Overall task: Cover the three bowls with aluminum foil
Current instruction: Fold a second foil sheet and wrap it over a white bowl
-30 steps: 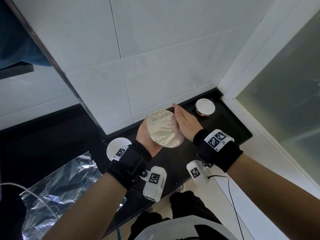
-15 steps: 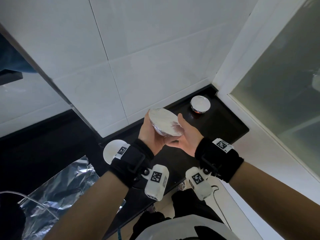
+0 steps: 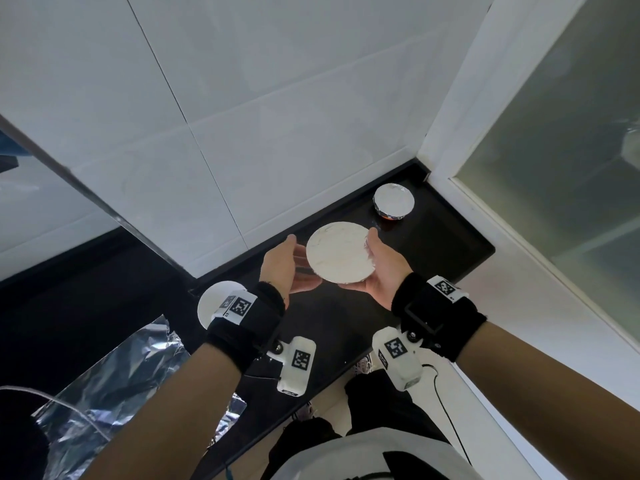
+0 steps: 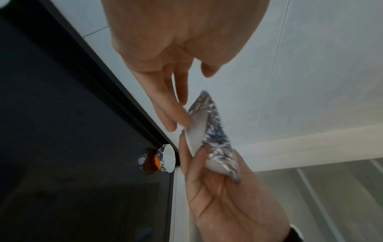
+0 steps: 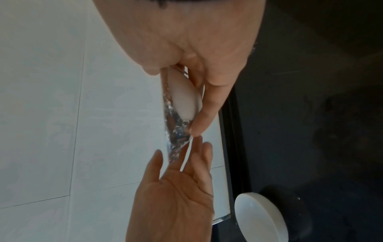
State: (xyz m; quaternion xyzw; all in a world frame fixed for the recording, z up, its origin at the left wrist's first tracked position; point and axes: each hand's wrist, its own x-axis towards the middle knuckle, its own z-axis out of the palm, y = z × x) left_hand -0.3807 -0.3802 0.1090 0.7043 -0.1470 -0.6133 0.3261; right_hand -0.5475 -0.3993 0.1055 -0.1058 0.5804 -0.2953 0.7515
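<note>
My right hand (image 3: 375, 268) grips the second foil-covered bowl (image 3: 341, 251) above the table (image 3: 446, 244), left hand (image 3: 287, 265) fingers loose beside it; next, I judge, setting it down.

No readable text or labels
</note>
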